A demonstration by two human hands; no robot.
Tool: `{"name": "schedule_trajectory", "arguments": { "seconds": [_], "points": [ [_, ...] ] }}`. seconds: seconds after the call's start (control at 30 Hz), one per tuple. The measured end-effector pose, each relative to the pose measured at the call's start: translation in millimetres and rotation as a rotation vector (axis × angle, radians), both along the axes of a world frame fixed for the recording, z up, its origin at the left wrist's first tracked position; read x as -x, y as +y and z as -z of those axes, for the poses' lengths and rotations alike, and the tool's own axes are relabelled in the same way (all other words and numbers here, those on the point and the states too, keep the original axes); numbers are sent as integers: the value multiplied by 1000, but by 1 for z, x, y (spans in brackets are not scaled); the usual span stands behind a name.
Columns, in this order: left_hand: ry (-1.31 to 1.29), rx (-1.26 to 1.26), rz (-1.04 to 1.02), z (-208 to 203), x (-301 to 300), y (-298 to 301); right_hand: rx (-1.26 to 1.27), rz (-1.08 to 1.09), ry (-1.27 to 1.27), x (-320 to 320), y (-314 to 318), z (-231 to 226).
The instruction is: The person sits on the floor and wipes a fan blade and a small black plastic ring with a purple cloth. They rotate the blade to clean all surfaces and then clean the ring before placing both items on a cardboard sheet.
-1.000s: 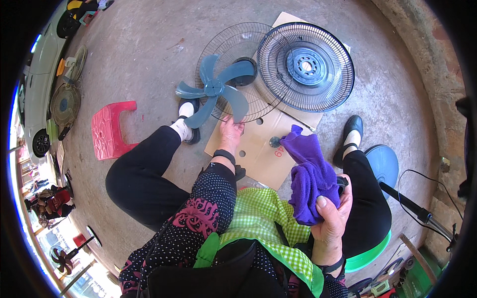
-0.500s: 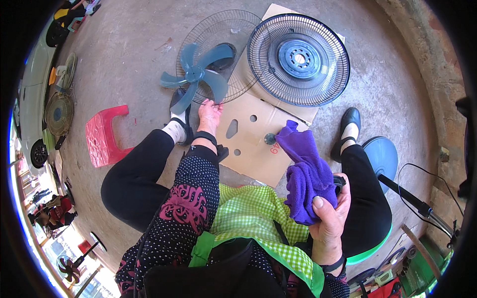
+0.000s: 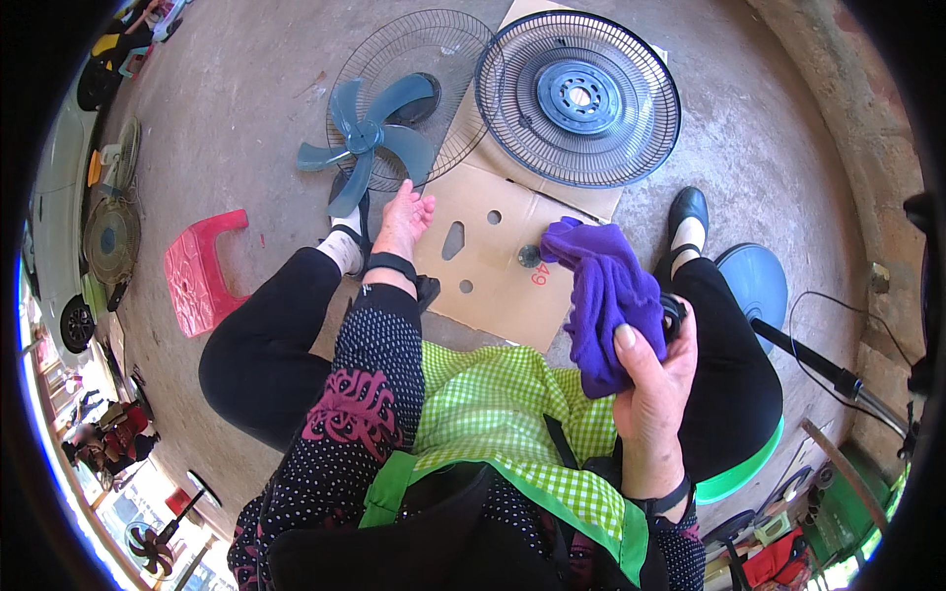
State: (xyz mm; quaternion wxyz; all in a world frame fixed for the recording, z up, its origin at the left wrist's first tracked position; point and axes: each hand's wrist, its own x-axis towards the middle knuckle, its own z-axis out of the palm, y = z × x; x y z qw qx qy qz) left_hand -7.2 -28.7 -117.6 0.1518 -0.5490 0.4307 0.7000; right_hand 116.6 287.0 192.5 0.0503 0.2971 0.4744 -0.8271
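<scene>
My right hand (image 3: 658, 369) grips a bunched purple cloth (image 3: 613, 295), thumb on top. A small black round part (image 3: 673, 317) shows between the cloth and my fingers; its kind is not clear. My left hand (image 3: 402, 219) holds nothing, fingers apart and partly curled, its fingertips just below a blade of the blue-grey fan blade set (image 3: 365, 136). Whether they touch it I cannot tell. Those blades rest on a thin wire fan guard (image 3: 458, 59). To its right, a second, darker fan guard (image 3: 636, 108) with a blue-grey centre ring overlaps it.
Flattened cardboard (image 3: 493, 261) with cut-out holes lies between my feet. A red plastic stool (image 3: 197, 281) is tipped over on the left. A round blue fan base (image 3: 754, 286) with a black pole and cable stands beside my right leg. Other fans (image 3: 111, 241) line the left side.
My left hand has drawn slightly away from the wire guard's edge, its fingers loosening. The right hand still holds the cloth, which has shifted a little. The whole view has tilted slightly.
</scene>
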Motion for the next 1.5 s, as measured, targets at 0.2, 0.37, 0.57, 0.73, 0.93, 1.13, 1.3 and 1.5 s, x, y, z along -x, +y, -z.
{"name": "schedule_trajectory", "arguments": {
  "seconds": [0.2,0.37,0.57,0.73,0.93,1.13,1.3,1.5],
  "points": [
    [798,-274,420,-156,-1,104,-7,17,101,-3,-2,12],
    [1249,-10,1214,-268,-45,187,-4,46,272,-9,1,25],
    [1262,563,1143,-304,-84,190,37,-183,346,-25,5,21],
    [1186,547,1098,-323,-106,168,19,-378,416,-35,5,10],
    [1014,265,944,-331,-120,140,3,-634,517,-35,6,0],
    [848,-7,356,-330,-105,117,-237,-542,636,-30,-1,9],
    [1094,-84,167,-338,-106,112,-537,-571,652,-26,3,20],
    [1517,728,923,-320,-121,154,-815,-543,836,-24,-10,27]
  ]
}}
